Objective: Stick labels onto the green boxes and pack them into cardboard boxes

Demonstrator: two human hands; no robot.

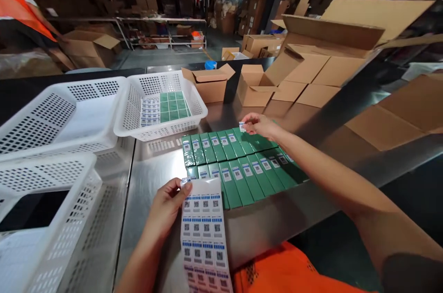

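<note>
My left hand [166, 207] grips the top edge of a long white sheet of QR-code stickers [205, 233] that hangs down toward me. My right hand [258, 125] pinches one small sticker [242, 127] between its fingertips, just above the far right end of two rows of slim green boxes [238, 164]. The green boxes lie side by side on the metal table [155, 173], most with a white-and-blue sticker on the upper end.
Three white perforated baskets stand at left; the middle one [161, 104] holds labelled green boxes. Open cardboard cartons [211, 83] sit at the back, flattened cardboard [391, 113] at right. A person in an orange vest [20, 11] stands far left.
</note>
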